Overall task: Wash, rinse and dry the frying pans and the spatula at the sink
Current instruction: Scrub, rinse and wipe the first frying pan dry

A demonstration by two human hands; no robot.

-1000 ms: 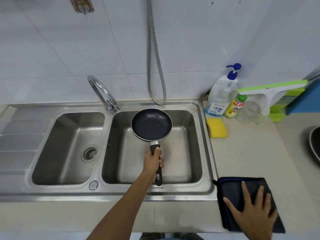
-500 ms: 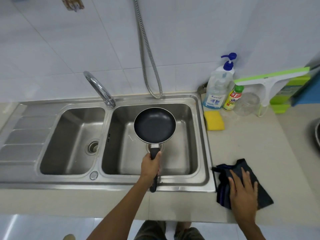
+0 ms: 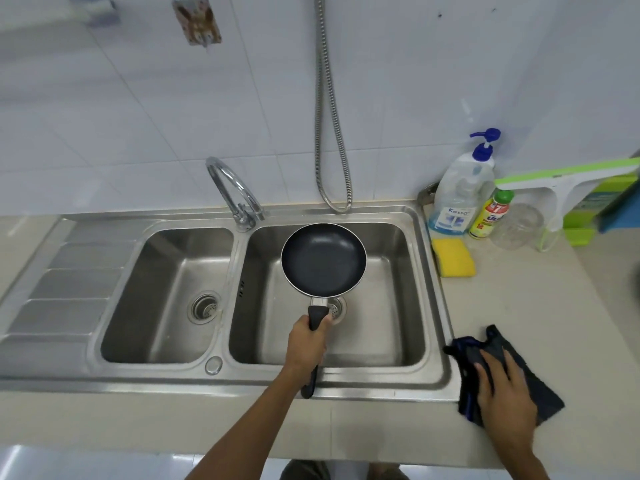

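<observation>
- The left basin of the sink lay bare, its drain uncovered, and no water ran from the faucet.
- The left hand was closed in a full fist round the black handle of the frying pan, holding it level above the right basin, just as it had a second before; the pan had hardly shifted.
- Its dark inside looked clean, so washing and rinsing of this pan seemed done.
- The yellow sponge and the soap bottle sat untouched on the counter beside the sink.
- The right hand had changed most: a second earlier it lay flat on the spread dark cloth; now its fingers curled and bunched the cloth against the counter, gathering it up.
- That pointed to drying as the step beginning.
- No spatula or second pan was in view.
</observation>
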